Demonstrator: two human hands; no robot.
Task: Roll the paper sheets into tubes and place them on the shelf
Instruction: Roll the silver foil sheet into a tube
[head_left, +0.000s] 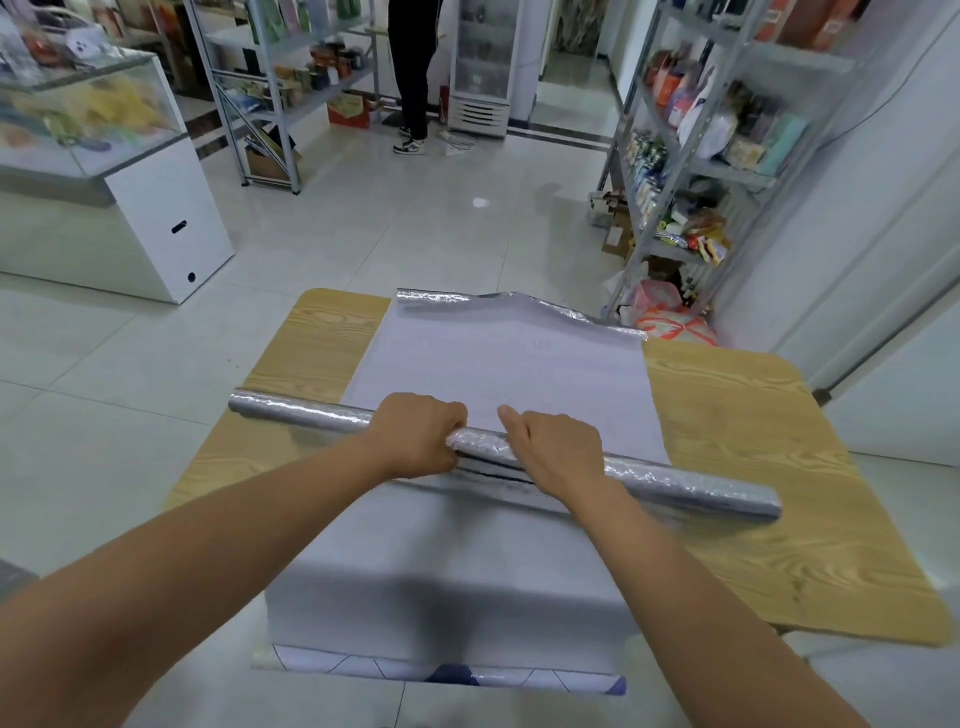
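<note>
A silvery rolled paper tube (691, 486) lies across the wooden table (753, 467), on top of a flat pale sheet (498, 364) whose far edge curls up showing a silver underside. My left hand (415, 434) grips the tube left of its middle with curled fingers. Just to the right, my right hand (558, 449) curls over the tube, thumb pointing forward. The tube's middle is hidden under my hands. Another pale sheet (452, 582) hangs over the table's near edge, with a tile pattern along its bottom.
A metal shelf (691, 171) stocked with goods stands at the right, with bags on the floor beside it. Another shelf (270, 93) and a glass counter (104, 156) stand at the left. A person's legs (410, 78) are at the far end of the tiled floor.
</note>
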